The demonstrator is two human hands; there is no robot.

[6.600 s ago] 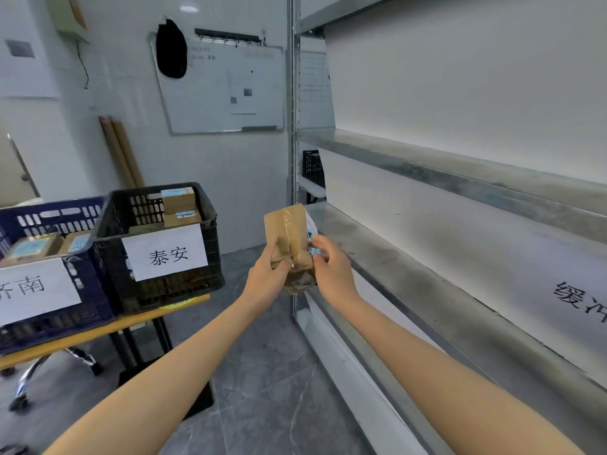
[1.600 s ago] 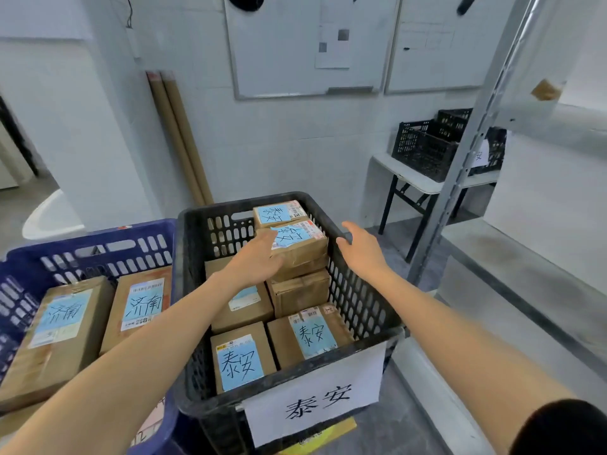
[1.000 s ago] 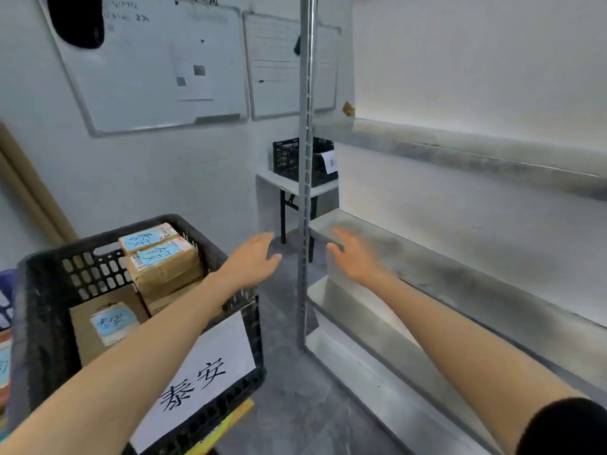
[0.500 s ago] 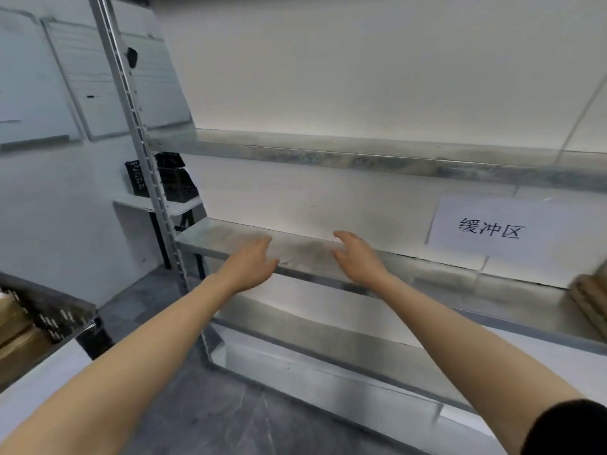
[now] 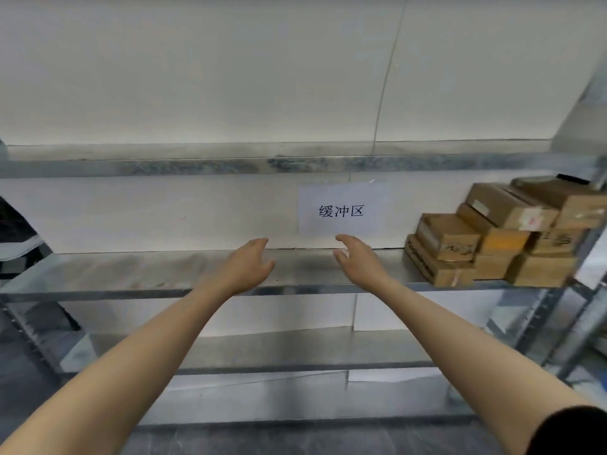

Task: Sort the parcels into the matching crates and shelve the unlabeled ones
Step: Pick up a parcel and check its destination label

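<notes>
Fingers: on both hands we hold them loosely spread and a little bent, and they hold nothing.
Left hand: it hovers in front of the middle shelf, apart from the right hand.
Parcels: they are stacked in brown boxes at the right end of this shelf, well apart from our right hand. The crates are not in view.
Sign: a white sheet on the wall behind the shelf, just above our hands.
Risk of falling: the stack is uneven and the upper boxes sit crooked. If we pull a lower one, we think the upper ones may slide off.
Risk of a knock: the lowest parcel lies near the front edge, so a careless forearm could push it down.
Risk of wrong sorting: we cannot read any label from here. A parcel taken unchecked may go to the wrong crate.
</notes>
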